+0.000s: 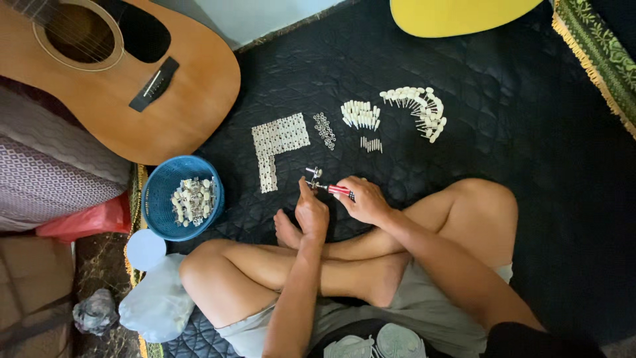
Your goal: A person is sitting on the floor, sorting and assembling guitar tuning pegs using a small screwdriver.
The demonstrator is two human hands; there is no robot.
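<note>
— Two hands are meeting just above the crossed legs, aren't they? What are they holding?

— Yes. The left hand (311, 213) is pinching a small shiny metal part (313, 175), a tuning peg by the look of it, with its fingers closed round the lower end. The right hand (364, 201) is gripping a screwdriver (336, 190) with a red handle, its tip pointing at that part.

— Where is the part sitting?

— It is hovering over the black quilted mat (530, 132), just in front of the person's bare foot. It looks silvery, with a round knob on top; finer detail is too small to tell.

— What is lying on the mat?

— Small pieces are lying in tidy groups: a white L-shaped block of flat plates (277, 142), a short row of tiny metal rings (324, 128), a cluster of cream buttons (361, 114), a few thin screws (371, 144), and a curved row of cream-headed pegs (419, 108).

— And to the side?

— A round blue plastic basket (159, 192) with a mesh wall is holding more pegs. A wooden guitar (172, 86), smooth and orange-brown, is lying beside it. A yellow rounded body (457, 13) is showing at the top edge.

— Any bags?

— A red plastic bag (86, 219) is lying left of the basket, with a white round lid (145, 249) and a pale bag (159, 301) below it.
</note>
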